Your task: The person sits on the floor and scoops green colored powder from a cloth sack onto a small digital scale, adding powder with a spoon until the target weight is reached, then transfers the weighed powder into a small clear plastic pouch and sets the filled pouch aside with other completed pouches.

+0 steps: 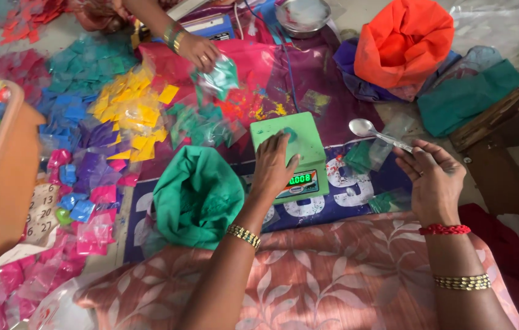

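My left hand [273,166] rests palm-down on the small green weighing scale [308,137], fingers spread over its platform next to a smear of green powder. My right hand [431,177] holds a metal spoon [366,128] by its handle, bowl pointing left and empty, together with a small clear plastic packet [388,137]. An open green cloth bag of powder [197,195] sits just left of the scale. Another person's hand [198,50] at the top holds a filled green packet [220,76].
Piles of small packets of yellow [131,113], blue [73,110], green [201,125] and pink [97,232] powder cover the left. An orange cloth bag [403,40] and a steel bowl [302,13] stand at the back. A wooden edge [497,113] lies to the right, a brown box [3,183] to the left.
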